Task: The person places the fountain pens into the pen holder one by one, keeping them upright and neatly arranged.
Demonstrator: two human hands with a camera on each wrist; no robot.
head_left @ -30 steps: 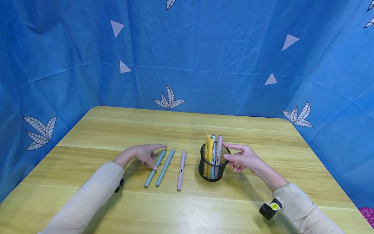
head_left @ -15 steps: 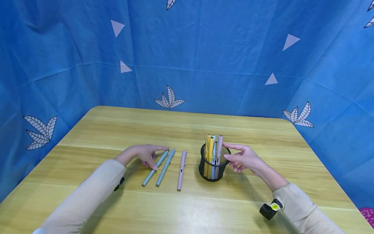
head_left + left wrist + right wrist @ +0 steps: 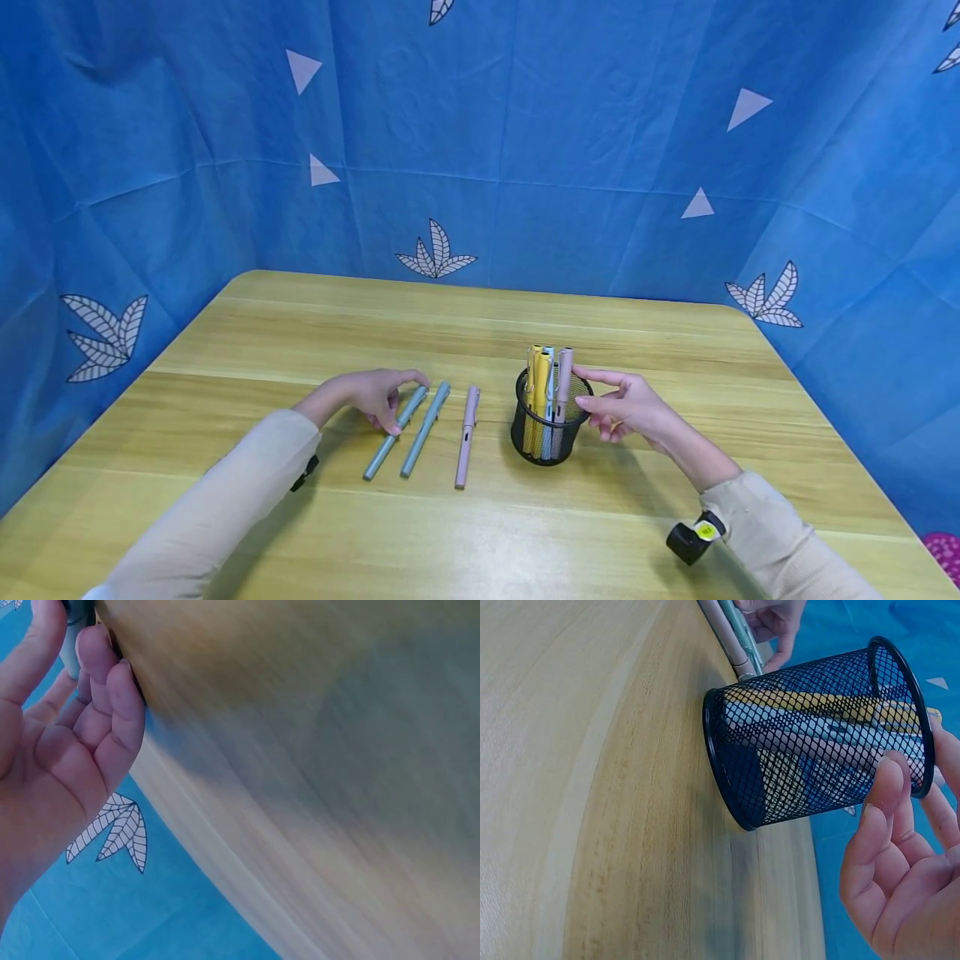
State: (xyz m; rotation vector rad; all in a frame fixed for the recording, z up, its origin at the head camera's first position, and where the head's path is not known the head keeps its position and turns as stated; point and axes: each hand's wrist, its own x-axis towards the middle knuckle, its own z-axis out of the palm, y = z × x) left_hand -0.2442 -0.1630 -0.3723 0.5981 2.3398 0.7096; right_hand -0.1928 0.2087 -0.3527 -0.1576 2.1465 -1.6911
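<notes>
In the head view my left hand (image 3: pixel 375 397) pinches the leftmost blue-green pen (image 3: pixel 382 458), which lies slanted on the table, with thumb and index finger near its cap end. The left wrist view shows only a short dark piece of that pen (image 3: pixel 73 641) between the fingers. Beside it lie a second blue-green pen (image 3: pixel 424 433) and a lilac pen (image 3: pixel 466 442). My right hand (image 3: pixel 626 406) holds the black mesh pen holder (image 3: pixel 521 437) by its right side near the rim. Upright in the holder stand yellow pens (image 3: pixel 539 385), a light blue pen and a lilac pen (image 3: pixel 565 375).
The wooden table (image 3: pixel 480 542) reaches back to a blue curtain (image 3: pixel 480 125) printed with leaves and triangles. A black wrist camera (image 3: pixel 690 540) sits below the right sleeve. A pink patterned thing (image 3: pixel 941 554) shows at the far right edge.
The leftmost blue-green pen has shifted and turned slightly under my left hand. Its index finger, straight before, now bends down onto the pen. My right hand and the pen holder stay put.
</notes>
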